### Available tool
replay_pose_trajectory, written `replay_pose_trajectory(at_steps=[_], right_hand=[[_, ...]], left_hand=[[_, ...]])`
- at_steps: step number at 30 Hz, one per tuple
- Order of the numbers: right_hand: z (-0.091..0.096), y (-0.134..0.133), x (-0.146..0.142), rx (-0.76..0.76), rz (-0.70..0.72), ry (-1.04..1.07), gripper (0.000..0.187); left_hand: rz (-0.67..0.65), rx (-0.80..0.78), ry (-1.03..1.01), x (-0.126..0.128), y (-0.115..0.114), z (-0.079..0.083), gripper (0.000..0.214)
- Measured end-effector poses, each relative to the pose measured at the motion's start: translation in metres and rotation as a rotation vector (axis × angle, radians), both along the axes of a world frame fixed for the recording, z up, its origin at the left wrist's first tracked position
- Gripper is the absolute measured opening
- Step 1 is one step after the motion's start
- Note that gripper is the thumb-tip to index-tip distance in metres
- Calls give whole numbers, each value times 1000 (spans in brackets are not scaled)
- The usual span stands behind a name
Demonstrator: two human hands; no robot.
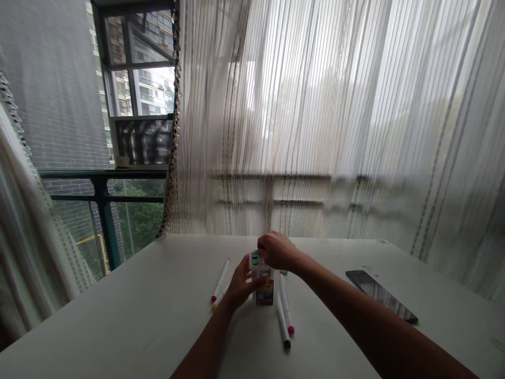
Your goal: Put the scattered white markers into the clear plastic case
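Observation:
My left hand (241,284) is wrapped around a clear plastic marker case (263,272) that stands upright on the table. Blue and green marker ends (254,258) show at the case's top left. Over the top right of the case is my right hand (274,248), fingers curled down; what they hold, if anything, is hidden behind the hand. To the right of the case lie a white marker with a black end (284,329) and one with a pink end (287,310). On the left rest a red-ended marker (221,280) and a yellow-ended one (216,303), partly behind my left hand.
A dark phone (381,295) lies on the white table (158,321) to the right, beyond my right forearm. Behind the table's far edge hangs a sheer striped curtain (315,131). A railing (103,210) and an open window (138,63) are at the left.

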State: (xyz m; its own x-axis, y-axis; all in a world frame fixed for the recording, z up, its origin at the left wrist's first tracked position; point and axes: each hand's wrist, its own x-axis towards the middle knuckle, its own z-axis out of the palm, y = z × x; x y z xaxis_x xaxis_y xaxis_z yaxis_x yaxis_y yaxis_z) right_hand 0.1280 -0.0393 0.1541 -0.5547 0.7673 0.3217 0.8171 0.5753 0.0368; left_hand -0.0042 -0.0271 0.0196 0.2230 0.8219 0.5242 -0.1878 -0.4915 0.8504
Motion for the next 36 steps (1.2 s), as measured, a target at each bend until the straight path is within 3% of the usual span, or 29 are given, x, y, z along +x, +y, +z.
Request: replay_pose_trajectory(at_steps=[36], right_hand=[[4, 4, 23, -111, -15, 0, 21]], left_hand=[[10, -2, -6, 2, -6, 7, 50]])
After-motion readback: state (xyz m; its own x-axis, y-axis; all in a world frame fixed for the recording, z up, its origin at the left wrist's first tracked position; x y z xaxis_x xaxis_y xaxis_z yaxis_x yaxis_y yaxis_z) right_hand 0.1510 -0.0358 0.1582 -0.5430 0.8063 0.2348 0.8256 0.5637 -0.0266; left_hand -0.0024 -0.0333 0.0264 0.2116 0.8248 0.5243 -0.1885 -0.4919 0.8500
